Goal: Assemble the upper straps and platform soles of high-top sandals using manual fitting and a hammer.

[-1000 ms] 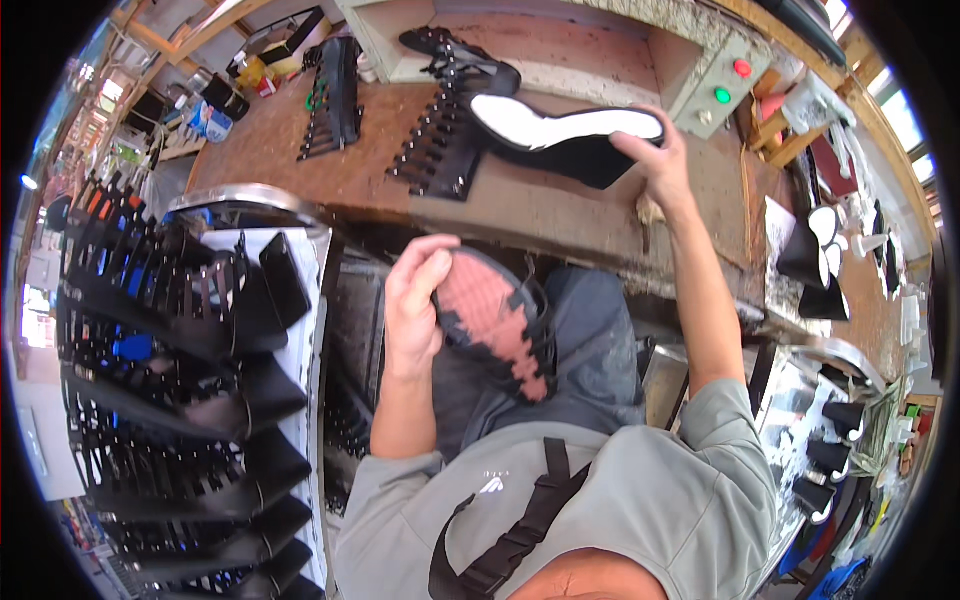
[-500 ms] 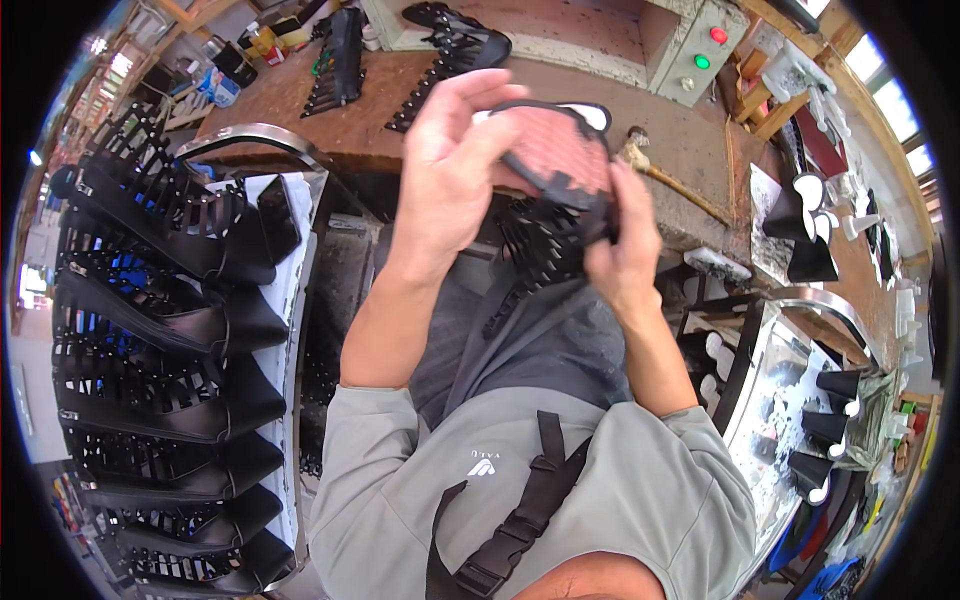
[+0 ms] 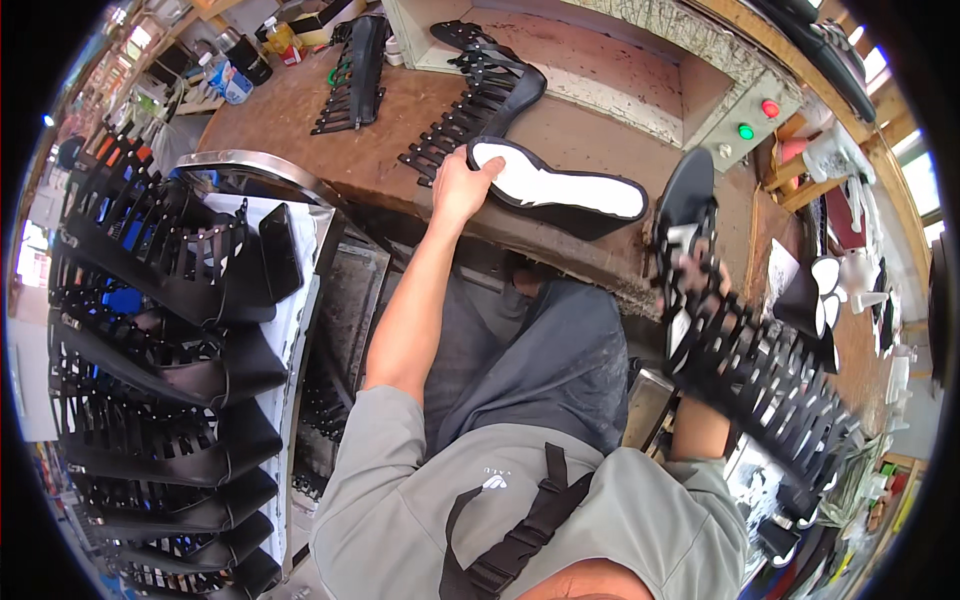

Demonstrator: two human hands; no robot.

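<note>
A brown workbench point(image 3: 290, 135) crosses the workshop, its top worn and stained. At far left a rack point(image 3: 312, 250) with a white lining holds a heap of black strappy shoes point(image 3: 190, 380), at least five wedge heels among them, and one dark phone point(image 3: 281, 250). At the bench's left end are three containers: a clear bottle point(image 3: 228, 82) with a blue label, a dark flask point(image 3: 243, 57) whose contents are hidden, and a bottle of yellow liquid point(image 3: 284, 40). Two black strappy uppers point(image 3: 510, 90) lie further along. The left hand point(image 3: 462, 188) is clamped on the left end of a white-faced wedge sole point(image 3: 560, 192) at the bench's front edge; its long axis runs left to right, dipping slightly rightward. Behind it an open-fronted cabinet point(image 3: 745, 95) carries two buttons, red and green. Well apart from the left, the blurred right hand point(image 3: 722, 282) grasps one strappy boot point(image 3: 750, 375), partly behind its straps; the boot slants, sole end up toward the bench, straps down to the right
</note>
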